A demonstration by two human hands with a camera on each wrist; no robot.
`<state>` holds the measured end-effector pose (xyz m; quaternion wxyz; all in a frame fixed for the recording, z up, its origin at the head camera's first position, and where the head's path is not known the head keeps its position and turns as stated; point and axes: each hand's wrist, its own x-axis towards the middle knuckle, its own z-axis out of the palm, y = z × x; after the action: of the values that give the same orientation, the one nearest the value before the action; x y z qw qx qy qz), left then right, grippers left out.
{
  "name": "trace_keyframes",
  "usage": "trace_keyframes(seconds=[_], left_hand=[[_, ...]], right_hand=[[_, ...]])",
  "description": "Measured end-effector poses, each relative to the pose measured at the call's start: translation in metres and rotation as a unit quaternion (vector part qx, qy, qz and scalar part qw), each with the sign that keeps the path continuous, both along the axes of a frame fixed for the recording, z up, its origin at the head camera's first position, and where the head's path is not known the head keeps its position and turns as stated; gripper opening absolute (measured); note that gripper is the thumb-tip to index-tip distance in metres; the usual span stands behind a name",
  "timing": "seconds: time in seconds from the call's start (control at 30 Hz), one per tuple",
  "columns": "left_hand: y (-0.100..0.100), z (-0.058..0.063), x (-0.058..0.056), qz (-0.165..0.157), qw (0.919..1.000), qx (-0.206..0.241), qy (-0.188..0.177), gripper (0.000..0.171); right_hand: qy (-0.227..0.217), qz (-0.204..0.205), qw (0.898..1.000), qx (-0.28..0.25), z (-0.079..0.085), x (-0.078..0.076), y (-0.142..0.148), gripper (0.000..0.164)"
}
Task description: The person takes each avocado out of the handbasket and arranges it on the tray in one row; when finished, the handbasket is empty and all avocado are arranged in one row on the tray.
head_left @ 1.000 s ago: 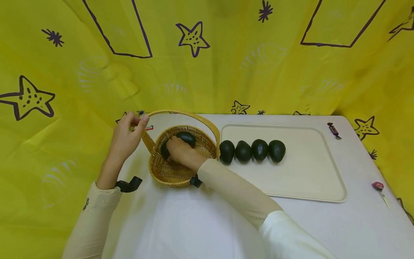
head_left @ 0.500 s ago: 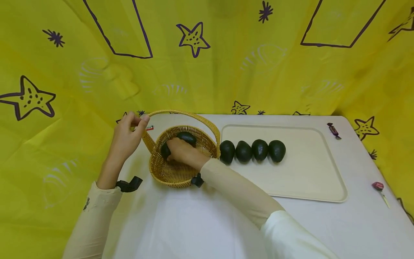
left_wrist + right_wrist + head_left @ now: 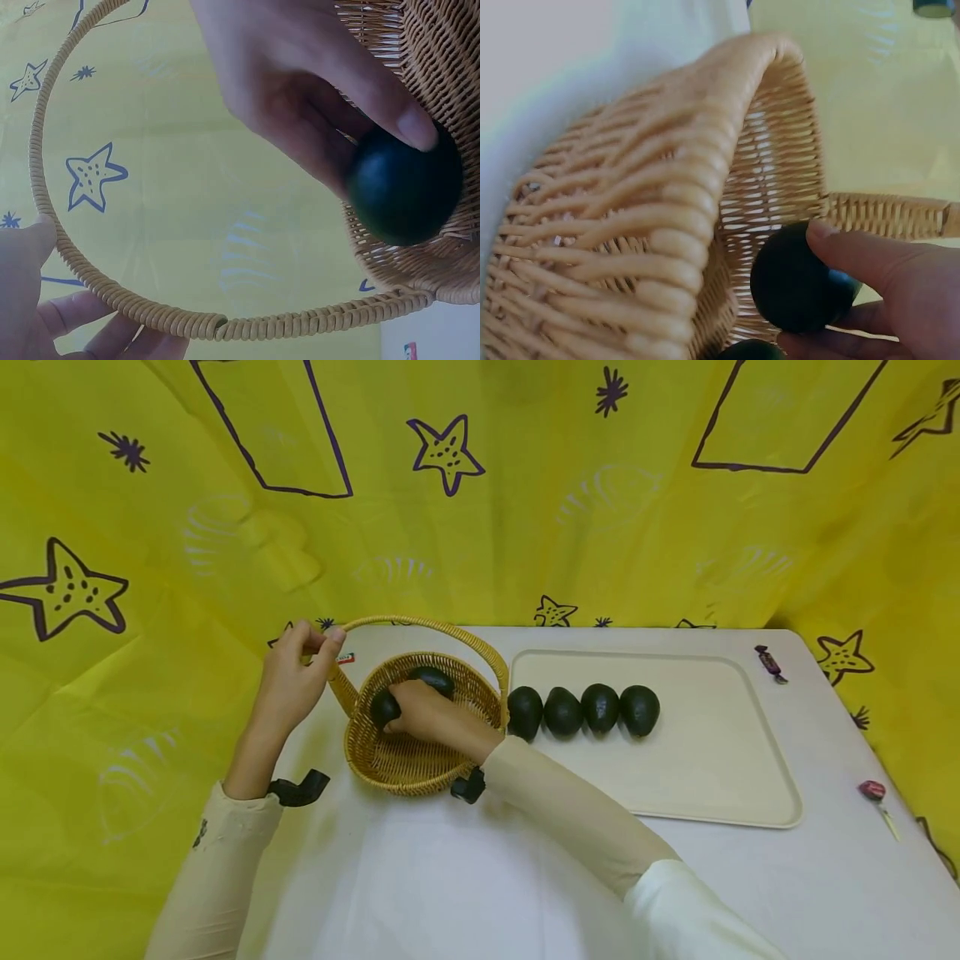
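A wicker basket (image 3: 405, 768) with a tall arched handle (image 3: 442, 628) stands left of the table's middle. My left hand (image 3: 292, 681) grips the handle's left side between thumb and fingers. Inside the basket, my right hand (image 3: 435, 714) holds a dark green avocado (image 3: 385, 708), also plain in the left wrist view as a round avocado (image 3: 405, 191) under the thumb. A second avocado (image 3: 435, 678) lies at the basket's back, partly hidden by the right hand. Low in the right wrist view, the top of an avocado (image 3: 750, 351) shows beneath the held one.
To the basket's right lies a cream tray (image 3: 705, 768), with several avocados (image 3: 600, 708) in a row at its left. A wrapped candy (image 3: 771, 665) and a lollipop (image 3: 873, 791) lie at the table's right. A yellow patterned cloth (image 3: 525, 543) hangs behind.
The right hand and forearm have shifted slightly to the right, and more of the held avocado shows. The left hand stays on the handle.
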<state>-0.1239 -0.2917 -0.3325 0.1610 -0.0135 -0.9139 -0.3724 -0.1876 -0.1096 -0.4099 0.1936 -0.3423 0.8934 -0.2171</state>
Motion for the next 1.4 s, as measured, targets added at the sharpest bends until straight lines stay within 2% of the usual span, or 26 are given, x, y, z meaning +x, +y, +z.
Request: trace_keyframes(seconds=[0.17, 0.33, 0.63, 0.8, 0.97, 1.2, 1.4], left_hand=[[0.001, -0.001, -0.001, -0.001, 1.0, 0.005, -0.002, 0.046], [0.001, -0.003, -0.001, 0.003, 0.9999, 0.01, -0.004, 0.049], [0.003, -0.003, 0.0, 0.004, 1.0, 0.007, -0.005, 0.047], [0.004, -0.003, 0.0, -0.001, 1.0, 0.003, -0.002, 0.045], [0.005, -0.002, -0.001, -0.004, 1.0, 0.002, -0.005, 0.046], [0.003, -0.003, -0.003, 0.002, 1.0, 0.002, 0.001, 0.048], [0.004, 0.0, 0.001, 0.005, 1.0, 0.005, -0.005, 0.05]], right_hand=[[0.009, -0.007, 1.0, -0.022, 0.008, 0.01, 0.015, 0.079], [0.002, -0.002, 0.998, -0.067, 0.015, 0.022, 0.034, 0.08], [0.024, 0.018, 0.994, -0.104, 0.027, 0.054, 0.072, 0.081], [0.014, 0.026, 0.993, -0.118, 0.038, 0.068, 0.1, 0.08], [0.017, 0.031, 0.987, -0.154, 0.049, 0.079, 0.136, 0.079], [0.035, 0.034, 0.986, -0.16, 0.057, 0.082, 0.187, 0.076], [0.068, -0.001, 0.984, -0.165, 0.063, 0.081, 0.233, 0.076]])
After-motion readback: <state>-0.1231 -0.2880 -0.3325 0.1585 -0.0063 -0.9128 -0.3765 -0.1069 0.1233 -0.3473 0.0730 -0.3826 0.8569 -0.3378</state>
